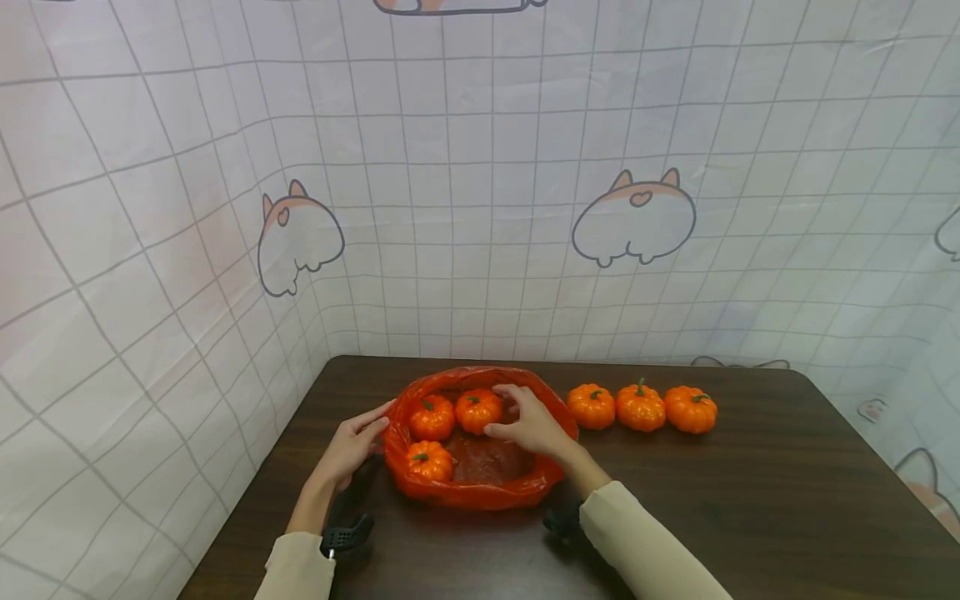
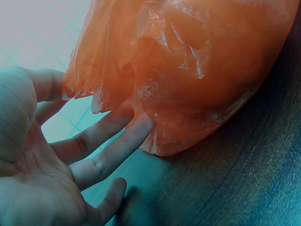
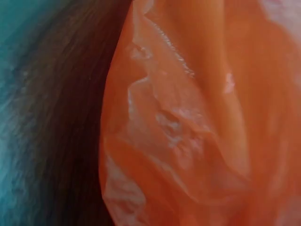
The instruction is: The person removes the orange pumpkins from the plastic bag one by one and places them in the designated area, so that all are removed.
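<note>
A red plastic bag [image 1: 480,497] stands wide-mouthed on the table, with three small orange pumpkins inside. Two of them, the left pumpkin [image 1: 431,418] and the front pumpkin [image 1: 430,461], lie along the bag's left side. My left hand [image 1: 352,446] holds the bag's left rim, its thumb at the edge and fingers against the outer plastic [image 2: 188,94]. Over the bag's mouth reaches my right hand [image 1: 528,421], thumb and fingers spread apart, fingertips right at the edge of the third pumpkin [image 1: 478,411]. The right wrist view shows only bag plastic [image 3: 188,117] and table, the hand being hidden.
Three more pumpkins stand in a row right of the bag: a near one [image 1: 592,407], a middle one [image 1: 641,407] and an outer one [image 1: 691,409]. The dark wooden table [image 1: 750,500] backs onto a white gridded cloth [image 1: 487,250].
</note>
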A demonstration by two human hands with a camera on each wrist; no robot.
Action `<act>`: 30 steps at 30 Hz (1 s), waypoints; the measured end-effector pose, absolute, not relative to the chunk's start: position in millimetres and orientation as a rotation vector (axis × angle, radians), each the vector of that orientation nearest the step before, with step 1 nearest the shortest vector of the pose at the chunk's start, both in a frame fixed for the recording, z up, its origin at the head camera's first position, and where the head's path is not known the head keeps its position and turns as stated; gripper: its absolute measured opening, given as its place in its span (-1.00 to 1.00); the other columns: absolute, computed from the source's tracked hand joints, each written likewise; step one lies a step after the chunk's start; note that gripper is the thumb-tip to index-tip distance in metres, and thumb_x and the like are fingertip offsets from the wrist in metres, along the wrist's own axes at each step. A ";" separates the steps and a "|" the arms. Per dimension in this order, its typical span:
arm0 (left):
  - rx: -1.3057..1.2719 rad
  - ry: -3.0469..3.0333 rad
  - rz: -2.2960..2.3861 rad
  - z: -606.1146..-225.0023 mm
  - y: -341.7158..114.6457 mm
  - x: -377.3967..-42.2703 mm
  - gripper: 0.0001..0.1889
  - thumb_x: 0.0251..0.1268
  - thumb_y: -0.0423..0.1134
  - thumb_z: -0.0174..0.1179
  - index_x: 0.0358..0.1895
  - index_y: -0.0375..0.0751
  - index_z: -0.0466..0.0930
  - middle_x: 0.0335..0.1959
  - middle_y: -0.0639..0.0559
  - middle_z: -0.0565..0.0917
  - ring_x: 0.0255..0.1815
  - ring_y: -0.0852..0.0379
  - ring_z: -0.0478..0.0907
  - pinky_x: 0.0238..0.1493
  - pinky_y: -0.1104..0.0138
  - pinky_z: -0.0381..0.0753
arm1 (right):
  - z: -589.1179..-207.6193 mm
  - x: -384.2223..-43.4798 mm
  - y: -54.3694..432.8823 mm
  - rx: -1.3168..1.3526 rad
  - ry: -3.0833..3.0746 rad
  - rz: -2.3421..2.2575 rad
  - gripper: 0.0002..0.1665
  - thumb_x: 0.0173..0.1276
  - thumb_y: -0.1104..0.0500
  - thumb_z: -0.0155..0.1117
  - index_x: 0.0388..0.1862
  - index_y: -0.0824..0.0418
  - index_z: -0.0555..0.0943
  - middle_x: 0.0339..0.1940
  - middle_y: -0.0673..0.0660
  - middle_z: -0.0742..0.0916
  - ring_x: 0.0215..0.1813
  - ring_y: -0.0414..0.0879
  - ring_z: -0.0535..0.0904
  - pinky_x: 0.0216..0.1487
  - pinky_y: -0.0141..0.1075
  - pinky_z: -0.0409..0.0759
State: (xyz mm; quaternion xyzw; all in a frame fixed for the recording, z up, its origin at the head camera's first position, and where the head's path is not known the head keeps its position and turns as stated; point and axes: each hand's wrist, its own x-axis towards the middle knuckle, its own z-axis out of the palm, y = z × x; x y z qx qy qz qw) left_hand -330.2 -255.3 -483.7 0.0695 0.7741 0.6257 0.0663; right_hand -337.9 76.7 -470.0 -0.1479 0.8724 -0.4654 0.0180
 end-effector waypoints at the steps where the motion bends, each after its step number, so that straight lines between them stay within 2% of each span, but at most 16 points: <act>1: 0.207 2.333 1.889 -483.7 -255.1 -330.4 -0.54 0.64 -0.12 0.01 0.50 -0.04 0.42 0.50 -0.20 0.44 0.32 -0.12 0.58 0.20 0.07 0.69 | -470.9 -339.2 75.1 -0.450 2.715 -1.440 -0.17 0.31 0.04 0.51 0.50 0.15 0.41 0.39 0.29 0.51 0.29 0.24 0.51 0.29 0.10 0.56; 6: 0.211 2.337 1.889 -484.1 -254.8 -330.2 -0.54 0.64 -0.13 0.02 0.50 -0.04 0.42 0.50 -0.19 0.44 0.33 -0.13 0.57 0.20 0.07 0.69 | -478.4 -346.3 68.8 -0.408 2.754 -1.380 -0.11 0.27 0.01 0.54 0.52 0.13 0.39 0.42 0.31 0.49 0.29 0.21 0.52 0.32 0.12 0.54; 15: 0.212 2.341 1.887 -484.3 -254.5 -329.3 -0.54 0.64 -0.12 0.01 0.50 -0.03 0.42 0.50 -0.18 0.45 0.32 -0.12 0.57 0.19 0.07 0.70 | -486.9 -353.3 61.6 -0.368 2.790 -1.326 -0.04 0.26 -0.01 0.54 0.56 0.14 0.32 0.47 0.32 0.49 0.44 0.26 0.44 0.46 0.20 0.41; 24: 0.207 2.347 1.880 -484.7 -254.7 -329.5 -0.54 0.64 -0.11 0.02 0.50 -0.02 0.43 0.51 -0.16 0.44 0.32 -0.12 0.58 0.17 0.09 0.71 | -489.1 -356.4 57.1 -0.360 2.790 -1.350 -0.11 0.27 0.09 0.54 0.52 0.14 0.35 0.45 0.29 0.53 0.41 0.24 0.49 0.45 0.18 0.44; 30: 0.204 2.352 1.883 -485.0 -255.0 -329.5 -0.54 0.64 -0.11 0.02 0.50 -0.02 0.43 0.50 -0.16 0.45 0.32 -0.12 0.58 0.17 0.08 0.71 | -489.3 -357.0 57.6 -0.381 2.804 -1.384 -0.14 0.21 0.12 0.59 0.43 0.17 0.41 0.40 0.29 0.56 0.40 0.23 0.49 0.45 0.15 0.43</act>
